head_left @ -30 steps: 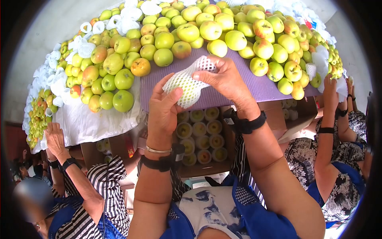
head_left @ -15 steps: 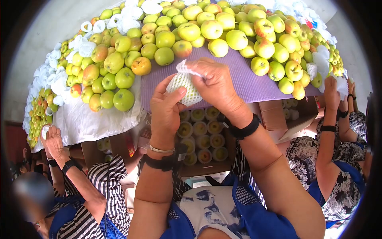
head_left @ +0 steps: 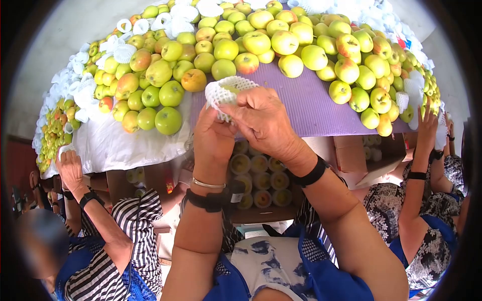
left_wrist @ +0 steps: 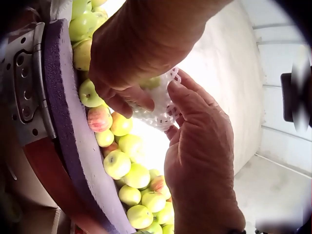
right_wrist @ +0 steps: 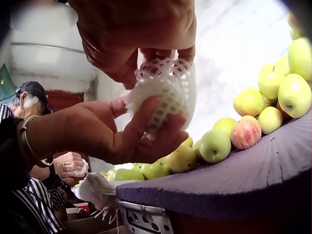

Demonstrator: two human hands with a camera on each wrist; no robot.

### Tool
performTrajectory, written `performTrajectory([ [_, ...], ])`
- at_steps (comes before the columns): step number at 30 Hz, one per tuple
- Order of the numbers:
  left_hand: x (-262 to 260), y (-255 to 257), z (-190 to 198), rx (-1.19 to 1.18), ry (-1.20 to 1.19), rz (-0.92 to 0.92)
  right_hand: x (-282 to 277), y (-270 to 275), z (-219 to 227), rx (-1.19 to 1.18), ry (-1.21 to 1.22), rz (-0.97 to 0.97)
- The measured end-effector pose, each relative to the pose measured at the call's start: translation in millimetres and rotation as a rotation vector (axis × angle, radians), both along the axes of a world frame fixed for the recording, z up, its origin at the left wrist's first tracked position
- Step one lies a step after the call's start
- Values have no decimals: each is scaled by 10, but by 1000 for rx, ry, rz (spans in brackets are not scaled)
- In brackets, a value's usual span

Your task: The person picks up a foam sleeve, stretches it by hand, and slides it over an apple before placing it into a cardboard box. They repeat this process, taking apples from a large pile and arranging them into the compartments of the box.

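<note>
Left grip curls round a green apple in a white foam net, left of the upper middle of the head view, while the right grip pinches the net's edge. Loose apples spread across the upper frame, many on the purple tabletop; below centre, wrapped fruit fills a cardboard box.

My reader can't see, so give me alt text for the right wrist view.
A left hand cradles a green apple in a white foam net, which a right hand grips from above. Loose apples line a purple tabletop beyond.
</note>
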State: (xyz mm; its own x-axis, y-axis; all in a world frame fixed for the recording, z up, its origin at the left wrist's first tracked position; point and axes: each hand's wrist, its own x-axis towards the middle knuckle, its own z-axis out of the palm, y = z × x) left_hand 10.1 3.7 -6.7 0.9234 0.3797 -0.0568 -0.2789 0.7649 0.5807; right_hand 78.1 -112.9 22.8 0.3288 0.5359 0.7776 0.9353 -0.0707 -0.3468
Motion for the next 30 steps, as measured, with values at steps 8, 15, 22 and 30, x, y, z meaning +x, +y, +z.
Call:
performTrajectory([
  [8, -33, -100, 218, -95, -200, -123, -44, 46, 28, 3, -107, -113],
  [15, -25, -10, 63, -214, -254, -100, -61, 26, -62, 146, 61, 128],
  [22, 6, -52, 100, -175, -322, -204, 6, -36, 17, 341, 794, -56],
  [30, 52, -225, 164, 154, -207, -163, 149, -103, 119, 226, 446, -123],
])
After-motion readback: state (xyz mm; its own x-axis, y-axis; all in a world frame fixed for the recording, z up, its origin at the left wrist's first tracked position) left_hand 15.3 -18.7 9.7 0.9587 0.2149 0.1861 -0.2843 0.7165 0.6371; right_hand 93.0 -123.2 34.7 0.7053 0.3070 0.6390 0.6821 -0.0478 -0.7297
